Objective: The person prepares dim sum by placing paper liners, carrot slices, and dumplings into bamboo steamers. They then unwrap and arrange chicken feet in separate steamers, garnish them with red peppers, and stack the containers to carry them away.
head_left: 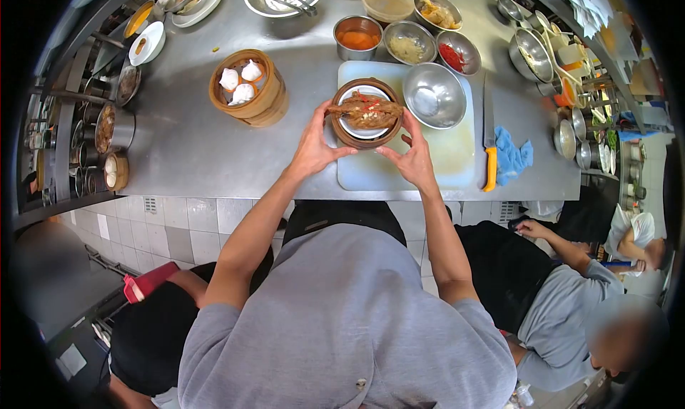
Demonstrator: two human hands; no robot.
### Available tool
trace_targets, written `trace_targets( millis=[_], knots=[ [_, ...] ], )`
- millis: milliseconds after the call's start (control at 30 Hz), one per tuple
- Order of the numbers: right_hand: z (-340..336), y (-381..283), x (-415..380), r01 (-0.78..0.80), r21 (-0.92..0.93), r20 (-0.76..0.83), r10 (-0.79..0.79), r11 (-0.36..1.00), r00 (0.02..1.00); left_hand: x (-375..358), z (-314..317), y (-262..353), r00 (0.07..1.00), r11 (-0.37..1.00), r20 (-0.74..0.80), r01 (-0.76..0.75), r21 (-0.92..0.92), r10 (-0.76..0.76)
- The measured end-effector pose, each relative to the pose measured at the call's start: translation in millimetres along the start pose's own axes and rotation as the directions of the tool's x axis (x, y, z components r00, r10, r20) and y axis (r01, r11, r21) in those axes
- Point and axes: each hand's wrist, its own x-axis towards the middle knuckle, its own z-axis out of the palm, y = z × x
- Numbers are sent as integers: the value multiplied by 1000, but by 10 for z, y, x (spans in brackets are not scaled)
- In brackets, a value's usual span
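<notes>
Both my hands hold a small round bamboo steamer [365, 144] over the cutting board [442, 170]. My left hand [314, 144] wraps its left side, and my right hand [412, 152] grips the right side, thumbs toward each other at the front. Inside sits a white dish [349, 128] with brown braised chicken feet [367, 113], topped with bits of red chili and pale minced garlic. Just right of it, an empty metal bowl [434, 95] rests on the board. To the left stands a stacked bamboo steamer [267, 109] with white buns [244, 93] in it.
Behind the board are metal bowls of orange sauce [357, 38], minced garlic [407, 50] and red chili [452, 57]. A yellow-handled knife [490, 166] and blue cloth [512, 156] lie at right. A mixing bowl with tongs [300, 4] stands far back. Co-workers [571, 288] stand on both sides.
</notes>
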Motion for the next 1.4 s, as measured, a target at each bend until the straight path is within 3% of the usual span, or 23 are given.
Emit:
trace_targets(
  millis=[133, 233, 300, 333, 467, 833, 867, 967, 1000, 1100, 1167, 1233, 1300, 1400],
  knots=[
    [25, 154, 23, 9, 72, -7, -8, 997, 1000, 61, -47, 62, 998, 997, 40, 45, 56, -47],
    [82, 155, 62, 29, 69, 18, -30, 997, 999, 94, -18, -71, 997, 992, 57, -51, 118, 44],
    [171, 207, 115, 72, 119, 49, -78, 990, 996, 134, 9, -146, 996, 998, 91, -9, 62, 3],
    [178, 226, 120, 39, 40, 23, -40, 998, 999, 158, 18, -177, 994, 999, 105, 10, 36, -14],
    [161, 252, 156, 35, 75, 36, -38, 997, 999, 183, 49, -240, 993, 989, 116, -22, -144, 39],
    [38, 147, 88, 93, 79, 101, -101, 993, 990, -81, -65, 118, 998, 997, 50, 21, 81, -25],
    [28, 63, 78, 110, 128, 95, -123, 986, 988, -128, -130, 249, 999, 995, 36, 14, 102, -18],
    [-53, -370, 150, 138, 34, 142, -141, 990, 980, -180, -393, 536, 999, 993, -30, 32, 113, -28],
    [-51, -464, 230, 172, 10, 145, -171, 985, 974, -161, -500, 572, 998, 999, -59, -15, 32, 17],
    [8, -1004, 525, 252, -40, 180, -241, 967, 954, -115, -987, 875, 984, 987, -158, -59, 147, 82],
    [168, -1298, 748, 308, 27, 182, -308, 951, 934, -56, -1362, 1079, 980, 983, -177, -66, 172, 97],
    [387, -1531, 957, 338, 76, 200, -346, 938, 917, 17, -1713, 1085, 969, 970, -202, -99, 221, 145],
    [623, -1741, 1169, 348, 108, 230, -364, 931, 903, 97, -2037, 997, 974, 993, -220, -30, 118, 55],
    [1010, -1849, 1413, 373, 140, 208, -396, 917, 895, 188, -2423, 845, 974, 989, -224, -10, 146, 43]
  ],
)
